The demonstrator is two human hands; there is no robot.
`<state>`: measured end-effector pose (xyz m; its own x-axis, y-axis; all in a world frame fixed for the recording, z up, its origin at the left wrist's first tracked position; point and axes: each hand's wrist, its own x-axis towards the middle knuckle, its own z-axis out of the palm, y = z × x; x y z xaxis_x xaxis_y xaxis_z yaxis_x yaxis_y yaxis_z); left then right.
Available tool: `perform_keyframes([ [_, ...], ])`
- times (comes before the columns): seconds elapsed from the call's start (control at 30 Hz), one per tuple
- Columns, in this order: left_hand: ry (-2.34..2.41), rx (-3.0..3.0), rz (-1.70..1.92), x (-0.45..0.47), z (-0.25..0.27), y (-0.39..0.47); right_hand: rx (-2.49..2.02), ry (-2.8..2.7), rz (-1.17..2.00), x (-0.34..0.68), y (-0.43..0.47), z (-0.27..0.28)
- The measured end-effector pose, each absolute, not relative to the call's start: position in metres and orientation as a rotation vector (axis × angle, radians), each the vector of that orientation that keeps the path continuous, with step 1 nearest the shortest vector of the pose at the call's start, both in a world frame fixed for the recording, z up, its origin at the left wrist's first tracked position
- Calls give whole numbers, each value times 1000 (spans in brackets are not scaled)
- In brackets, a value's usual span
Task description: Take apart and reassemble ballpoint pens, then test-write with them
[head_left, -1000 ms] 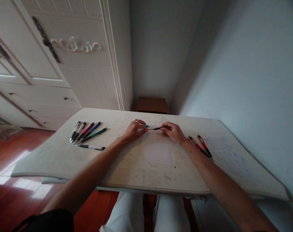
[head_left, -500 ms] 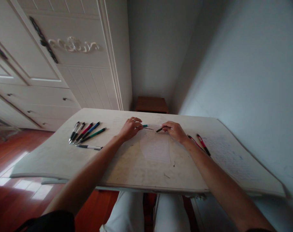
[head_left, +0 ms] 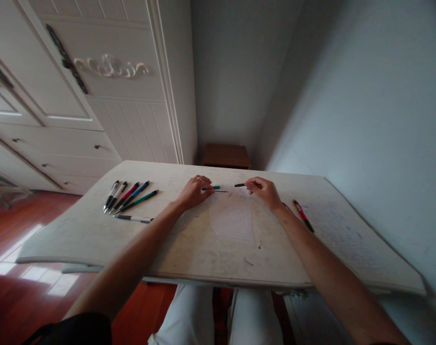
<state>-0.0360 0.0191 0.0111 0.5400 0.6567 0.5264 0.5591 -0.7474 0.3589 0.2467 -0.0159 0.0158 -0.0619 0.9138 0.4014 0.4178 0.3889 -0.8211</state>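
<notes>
Over the far middle of the table, my left hand (head_left: 195,192) has its fingers closed at the end of a thin dark pen refill (head_left: 222,191) that points right. A green pen piece (head_left: 216,187) shows just beyond those fingertips; how much of it lies under the hand is hidden. My right hand (head_left: 264,192) pinches a short black pen barrel piece (head_left: 240,185), its free end pointing left. A gap separates the black piece from the refill. Below them a sheet with faint writing (head_left: 233,223) lies on the table.
Several pens (head_left: 131,195) lie fanned out on the table's left side, with a white and black pen (head_left: 133,218) below them. To the right is a red and black pen (head_left: 303,215); another is partly behind my forearm. Scribbles (head_left: 343,235) mark the right side. A wardrobe (head_left: 131,124) stands behind left.
My right hand has moved slightly away from me, and the black barrel piece has swung from slanting down to nearly level. My left hand has hardly moved.
</notes>
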Motion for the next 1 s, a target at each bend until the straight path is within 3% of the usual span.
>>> perform_keyframes([
  [0.6, 664, 2664, 1099, -11, 30, -20, -1150, -1694, 856, 214, -42, 21],
  [1.0, 810, 2636, 1300, -8, 26, -18, -1222, -1720, 786, 204, -51, 26],
])
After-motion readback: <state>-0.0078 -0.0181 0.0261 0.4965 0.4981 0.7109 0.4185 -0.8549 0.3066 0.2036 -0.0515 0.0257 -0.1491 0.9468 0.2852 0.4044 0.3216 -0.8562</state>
